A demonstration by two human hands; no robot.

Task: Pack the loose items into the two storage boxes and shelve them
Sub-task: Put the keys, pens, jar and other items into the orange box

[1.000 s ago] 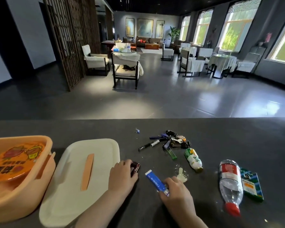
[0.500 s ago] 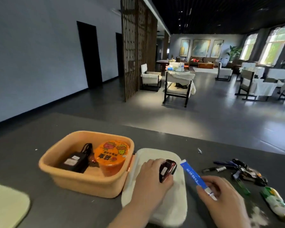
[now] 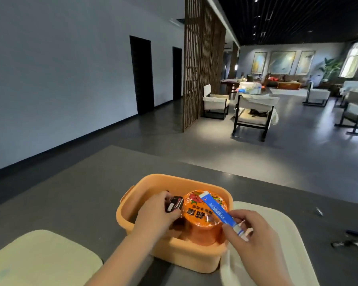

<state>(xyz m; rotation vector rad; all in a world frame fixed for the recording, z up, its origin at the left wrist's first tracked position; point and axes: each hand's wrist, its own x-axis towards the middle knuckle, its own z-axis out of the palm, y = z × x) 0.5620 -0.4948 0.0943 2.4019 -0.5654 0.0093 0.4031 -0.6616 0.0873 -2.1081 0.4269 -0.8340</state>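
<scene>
Already both hands are over the orange storage box (image 3: 130, 211), and each one carries one item. The left hand (image 3: 155, 217) grips a small dark red-and-black object (image 3: 174, 204) — I cannot tell exactly what it is — and holds it just above the left half of the box, beside the orange cup (image 3: 205, 215) that stands inside. The free space in the box lies directly under and a little beyond this hand, so I judge this hand is the nearer one for the next drop.

The right hand (image 3: 254, 238) pinches a blue tube (image 3: 217, 211) at its white lower end, between thumb and fingers. The long axis of the tube runs diagonally: from the hand it goes up and to the left, and its far end points over the lid of the cup, toward the far left corner of the box. The tube is above the cup, not yet inside the box. To lay it in, the hand must probably turn it along the long side of the box, because the cup takes the right half.

A cream lid (image 3: 277, 234) lies on the dark table (image 3: 70, 193) at the right of the box, touching or almost touching it — a second cream lid (image 3: 41, 259) is at the near left. Some pens (image 3: 351, 242) remain loose at the far right.
</scene>
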